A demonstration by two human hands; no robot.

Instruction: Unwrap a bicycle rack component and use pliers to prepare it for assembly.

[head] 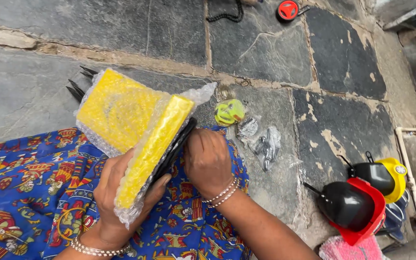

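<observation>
My left hand (114, 197) grips a yellow plastic part wrapped in clear bubble wrap (131, 123), held tilted over my lap. A flat black part (176, 144) lies against its right side. My right hand (208, 161) is closed on that black part's lower edge, its back turned up. Black prongs (80, 82) stick out behind the package at the upper left. Both wrists wear thin bangles.
Blue patterned cloth (20, 192) covers my lap. On the stone floor lie a small yellow-green part (229, 111), small clear bags of dark pieces (266, 144), a red wheel (287, 9), and red and yellow shells with black parts (357, 202) by a white pipe (410, 178).
</observation>
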